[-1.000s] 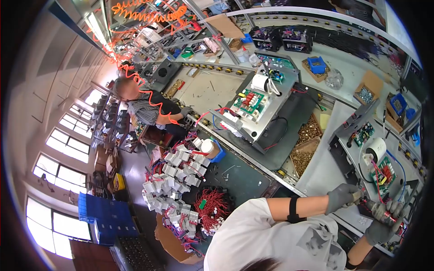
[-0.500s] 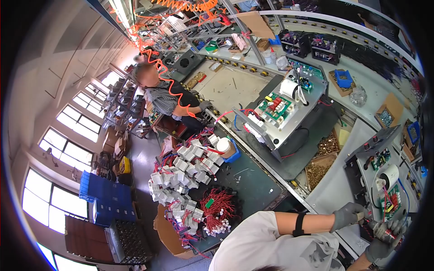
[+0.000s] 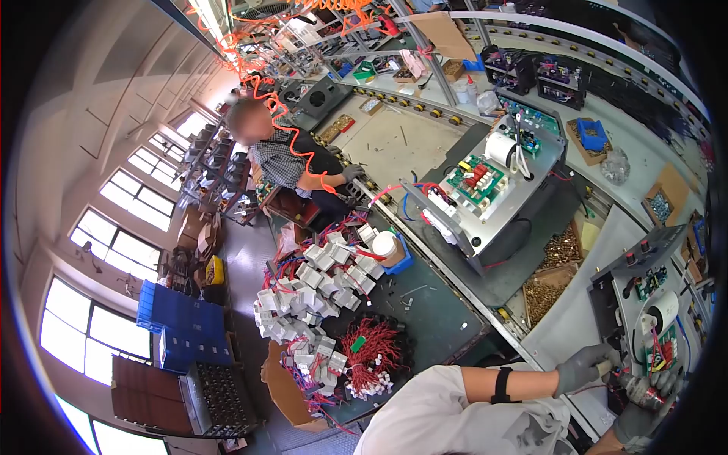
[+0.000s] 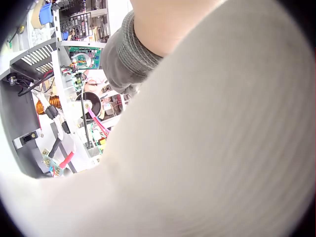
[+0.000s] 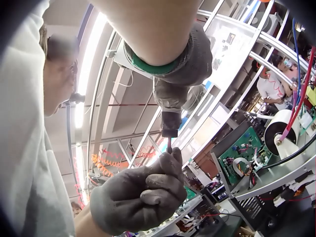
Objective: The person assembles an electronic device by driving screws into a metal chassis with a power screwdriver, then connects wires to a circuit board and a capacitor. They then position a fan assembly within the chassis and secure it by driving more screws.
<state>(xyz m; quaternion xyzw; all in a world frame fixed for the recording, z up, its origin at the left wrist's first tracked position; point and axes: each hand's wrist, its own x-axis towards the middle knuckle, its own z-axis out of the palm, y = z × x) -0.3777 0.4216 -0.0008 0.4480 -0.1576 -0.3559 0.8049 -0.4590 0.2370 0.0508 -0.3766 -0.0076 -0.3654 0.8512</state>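
In the head view, my gloved right hand (image 3: 635, 421) grips a power driver (image 3: 644, 393) at the right edge. My gloved left hand (image 3: 585, 369) is beside it, near the driver's front end. The right wrist view shows the right hand (image 5: 190, 64) round the driver (image 5: 170, 116) and the left hand (image 5: 143, 197) with curled fingers pinching the thin bit (image 5: 169, 145) at its tip. Whether a screw is there is hidden. The left wrist view shows part of the left glove (image 4: 121, 61); a sleeve covers much of it. An opened unit (image 3: 656, 311) with boards and a white cylinder stands beside the hands.
Another opened unit (image 3: 493, 186) stands on the line. Boxes of brass-coloured screws (image 3: 542, 303) lie between the units. Grey connectors (image 3: 318, 280) and red wires (image 3: 371, 349) are heaped on the green table (image 3: 436, 322). Another person (image 3: 284, 159) works across the line.
The head view has turned, so the units and table appear further right and lower. Both hands have stayed close together at the driver, which remains in the right hand.
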